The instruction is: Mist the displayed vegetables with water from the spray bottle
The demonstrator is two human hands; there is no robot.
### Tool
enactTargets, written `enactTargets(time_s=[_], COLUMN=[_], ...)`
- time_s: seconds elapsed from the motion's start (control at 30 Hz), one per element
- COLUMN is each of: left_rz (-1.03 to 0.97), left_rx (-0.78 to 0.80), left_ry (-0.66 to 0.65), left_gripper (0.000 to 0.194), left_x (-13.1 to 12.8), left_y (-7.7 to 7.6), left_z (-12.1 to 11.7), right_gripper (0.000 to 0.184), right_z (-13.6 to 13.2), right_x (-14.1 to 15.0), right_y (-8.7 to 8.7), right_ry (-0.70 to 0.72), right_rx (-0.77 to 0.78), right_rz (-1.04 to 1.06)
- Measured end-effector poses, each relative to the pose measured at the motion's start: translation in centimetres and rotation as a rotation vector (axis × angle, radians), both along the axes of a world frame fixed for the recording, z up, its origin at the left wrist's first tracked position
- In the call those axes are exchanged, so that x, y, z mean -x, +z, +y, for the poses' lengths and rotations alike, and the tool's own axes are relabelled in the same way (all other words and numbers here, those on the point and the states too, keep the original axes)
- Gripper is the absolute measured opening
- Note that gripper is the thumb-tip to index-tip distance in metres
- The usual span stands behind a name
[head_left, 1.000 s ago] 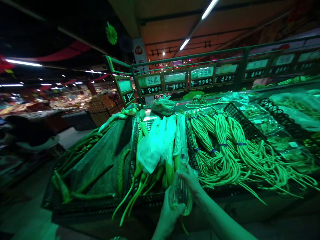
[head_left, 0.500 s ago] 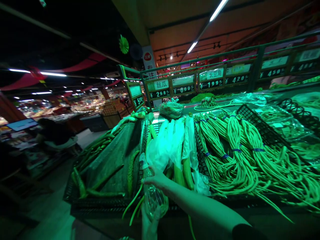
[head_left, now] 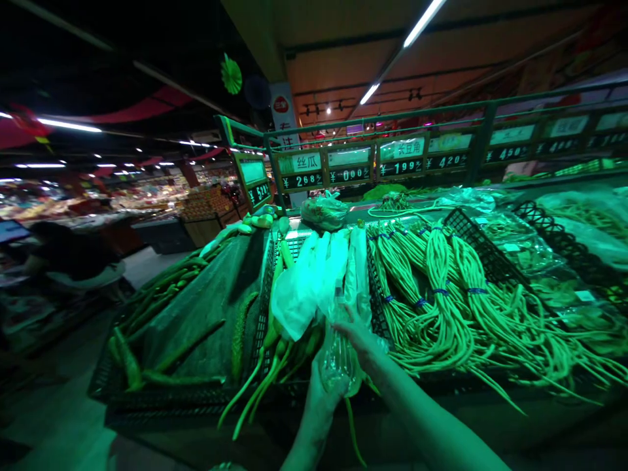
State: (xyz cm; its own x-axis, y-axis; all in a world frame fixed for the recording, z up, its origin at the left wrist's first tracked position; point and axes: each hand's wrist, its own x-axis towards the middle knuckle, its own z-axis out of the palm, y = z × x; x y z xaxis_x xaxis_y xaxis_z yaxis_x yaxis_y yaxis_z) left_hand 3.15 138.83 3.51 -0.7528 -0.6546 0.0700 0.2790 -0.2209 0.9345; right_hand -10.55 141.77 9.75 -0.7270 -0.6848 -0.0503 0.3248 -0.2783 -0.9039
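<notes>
A clear, ridged plastic bottle is held upright, tilted slightly, in front of the long green gourds. My left hand wraps round its lower end from below. Higher up, my right hand has its fingers curled at the bottle's upper part; some fingertips are hidden. Behind the hands lie long gourds, partly covered by thin whitish plastic wrapping. Slim green stalks hang over the crate's front edge, left of my left hand.
To the right lie bundles of long beans tied with blue bands. A mesh crate with cucumber-like vegetables stands left. Price signs line the back rail. A person is at the far left.
Both hands and the bottle have moved right and slightly up, from beside the crate divider to before the wrapped gourds. The camera view has turned a little to the right.
</notes>
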Motion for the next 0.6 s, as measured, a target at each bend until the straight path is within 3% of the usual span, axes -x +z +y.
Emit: enactTargets(time_s=[0.17, 0.3, 0.4, 0.6], left_rz=[-0.002, 0.029, 0.045, -0.034], left_rx=[-0.072, -0.081, -0.061, -0.013], left_ry=[-0.167, -0.165, -0.034, 0.424], left_gripper=[0.102, 0.102, 0.104, 0.104], left_x=[3.4, 3.5, 2.5, -1.1], left_y=[0.4, -0.2, -1.4, -3.9], left_z=[2.8, 3.6, 3.6, 3.5], right_gripper=[0.063, 0.061, 0.062, 0.075], right_z=[4.3, 4.7, 3.2, -1.8], right_x=[2.4, 2.7, 1.7, -3.0], right_y=[-1.0, -1.1, -0.9, 0.0], right_ry=[-0.116, -0.099, -0.008, 0.328], right_rx=[-0.043, -0.051, -0.061, -0.088], right_rz=[-0.023, 0.000, 0.045, 0.134])
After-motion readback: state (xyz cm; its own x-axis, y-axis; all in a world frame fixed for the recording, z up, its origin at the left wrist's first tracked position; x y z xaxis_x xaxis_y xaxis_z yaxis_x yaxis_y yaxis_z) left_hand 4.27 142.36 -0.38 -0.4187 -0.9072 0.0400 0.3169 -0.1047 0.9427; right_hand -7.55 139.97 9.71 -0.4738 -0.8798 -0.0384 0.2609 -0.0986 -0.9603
